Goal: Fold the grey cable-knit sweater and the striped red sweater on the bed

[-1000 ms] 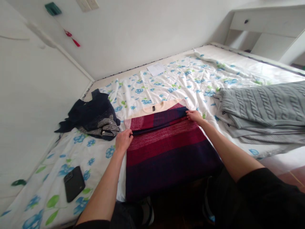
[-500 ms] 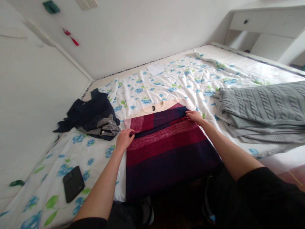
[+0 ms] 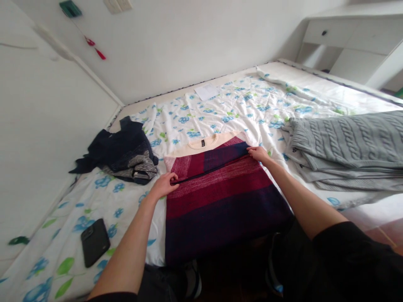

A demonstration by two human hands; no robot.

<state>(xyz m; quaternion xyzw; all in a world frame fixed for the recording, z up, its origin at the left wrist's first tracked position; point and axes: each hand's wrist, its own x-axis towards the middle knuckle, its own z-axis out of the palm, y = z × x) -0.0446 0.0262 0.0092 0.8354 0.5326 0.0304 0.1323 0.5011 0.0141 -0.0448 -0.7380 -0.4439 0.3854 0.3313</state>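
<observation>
A striped sweater (image 3: 220, 197) in red, dark blue and cream lies flat on the flowered bed sheet (image 3: 220, 105), its cream collar away from me. A navy sleeve is folded across its chest. My left hand (image 3: 164, 184) pinches the left end of that fold at the sweater's left edge. My right hand (image 3: 258, 154) is closed on the fold's right end near the right shoulder.
A dark crumpled garment pile (image 3: 121, 153) lies left of the sweater. A black phone (image 3: 94, 241) rests on the sheet at the near left. Folded grey knitwear (image 3: 346, 147) is stacked at the right. A white paper (image 3: 206, 91) lies at the far edge. White drawers (image 3: 346, 37) stand beyond.
My left hand has drawn slightly toward me along the sweater's left edge, still gripping the fold. My right hand has barely moved.
</observation>
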